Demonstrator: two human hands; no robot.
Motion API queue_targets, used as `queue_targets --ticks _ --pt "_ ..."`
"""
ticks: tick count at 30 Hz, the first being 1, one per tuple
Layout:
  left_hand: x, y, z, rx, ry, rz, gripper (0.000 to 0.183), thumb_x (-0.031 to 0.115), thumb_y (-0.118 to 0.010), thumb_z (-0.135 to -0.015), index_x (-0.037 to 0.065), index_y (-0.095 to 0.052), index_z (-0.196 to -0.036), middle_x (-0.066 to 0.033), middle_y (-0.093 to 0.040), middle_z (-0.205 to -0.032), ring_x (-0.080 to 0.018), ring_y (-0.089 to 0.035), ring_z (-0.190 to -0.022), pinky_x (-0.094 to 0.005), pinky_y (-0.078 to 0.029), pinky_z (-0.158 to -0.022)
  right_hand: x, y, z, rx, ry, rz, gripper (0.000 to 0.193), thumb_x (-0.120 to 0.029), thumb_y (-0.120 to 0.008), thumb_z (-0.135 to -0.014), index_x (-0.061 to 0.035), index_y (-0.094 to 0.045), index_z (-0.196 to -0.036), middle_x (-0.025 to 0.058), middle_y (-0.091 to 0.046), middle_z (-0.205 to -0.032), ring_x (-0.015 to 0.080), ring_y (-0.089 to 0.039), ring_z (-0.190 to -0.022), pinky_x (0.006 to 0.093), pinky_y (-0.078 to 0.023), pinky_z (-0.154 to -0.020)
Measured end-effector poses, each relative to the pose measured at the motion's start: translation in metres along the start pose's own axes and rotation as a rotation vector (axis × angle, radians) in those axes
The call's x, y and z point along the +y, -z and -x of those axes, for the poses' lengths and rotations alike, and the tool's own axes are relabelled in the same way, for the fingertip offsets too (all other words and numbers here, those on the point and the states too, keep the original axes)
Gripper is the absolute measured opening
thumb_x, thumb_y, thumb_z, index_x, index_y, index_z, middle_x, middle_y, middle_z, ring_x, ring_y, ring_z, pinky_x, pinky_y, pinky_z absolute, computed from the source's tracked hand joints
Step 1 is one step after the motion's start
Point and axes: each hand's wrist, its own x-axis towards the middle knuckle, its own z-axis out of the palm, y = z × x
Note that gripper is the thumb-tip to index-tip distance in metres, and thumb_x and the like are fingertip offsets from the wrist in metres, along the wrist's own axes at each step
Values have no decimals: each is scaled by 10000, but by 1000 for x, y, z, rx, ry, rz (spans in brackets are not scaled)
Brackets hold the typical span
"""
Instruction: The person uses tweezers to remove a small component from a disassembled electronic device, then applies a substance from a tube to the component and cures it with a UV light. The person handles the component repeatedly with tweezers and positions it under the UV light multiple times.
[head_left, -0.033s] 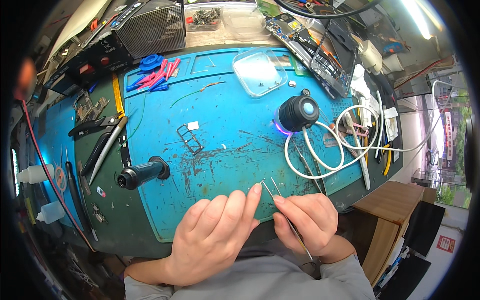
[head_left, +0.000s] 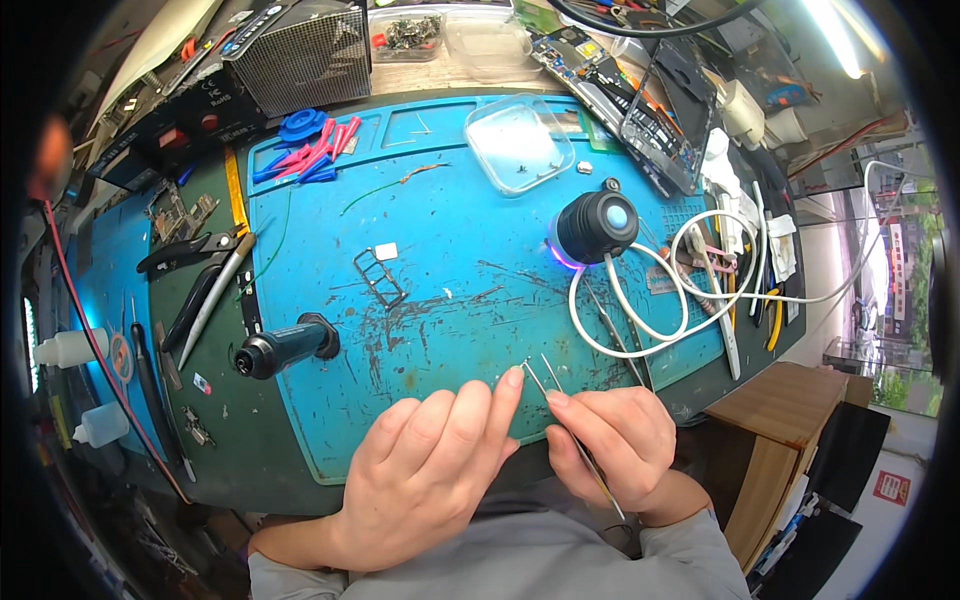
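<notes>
Metal tweezers (head_left: 590, 465) are pinched in my right hand (head_left: 625, 440), their two thin tips apart and pointing away from me. My left hand (head_left: 425, 470) is beside them, its fingers curled and its index finger reaching toward the left tip. A tiny shiny piece (head_left: 525, 363) shows at that fingertip, against or very near the tweezer tip; its kind is too small to tell. The inner side of my left hand is hidden. Both hands are over the near edge of the blue work mat (head_left: 440, 440).
Beyond my hands lie a small black frame (head_left: 380, 278) and a white square (head_left: 386, 251). A round black lamp (head_left: 597, 228) with a white cable (head_left: 575, 315) stands right. A dark cylindrical tool (head_left: 285, 347) sits left, near pliers (head_left: 195, 250). A clear tray (head_left: 500, 130) is farther back.
</notes>
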Motion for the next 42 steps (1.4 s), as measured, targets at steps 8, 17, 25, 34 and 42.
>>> queue_targets --ticks 8,17,25,34,42 --pt "0 0 1 -1 -3 -3 499 272 -766 -931 76 -738 -1388 -53 -555 -1265 -221 -539 -1124 -381 -472 -941 -2 0 0 -1 2 11 321 -59 -823 -827 0 -804 -1142 47 -736 -949 171 -645 -716 291 -508 -614" --pt "0 0 1 0 -2 -6 483 277 -760 -939 77 -745 -1378 -52 -556 -1262 -218 -537 -1128 -379 -474 -936 -1 1 -1 -9 6 5 327 -58 -824 -828 -2 -802 -1150 50 -736 -961 171 -645 -715 290 -512 -617" --pt "0 1 0 -3 -5 -13 473 278 -757 -946 80 -746 -1376 -52 -555 -1265 -221 -536 -1134 -380 -476 -943 -1 3 0 -3 7 -22 313 -63 -822 -834 1 -801 -1140 59 -745 -971 175 -658 -720 293 -515 -619" --pt "1 1 1 8 14 36 516 239 -780 -904 63 -731 -1386 -68 -562 -1254 -241 -559 -1097 -397 -484 -934 6 21 15 25 -7 -229 429 -266 -739 -1037 27 -652 -1338 135 -784 -1039 253 -756 -827 331 -592 -678" --pt "0 0 1 59 55 127 581 130 -841 -823 5 -715 -1375 -103 -613 -1254 -285 -606 -1060 -419 -501 -897 39 29 -70 101 -14 131 619 -310 -880 -883 10 -673 -1371 187 -750 -1255 323 -743 -1098 384 -576 -931"
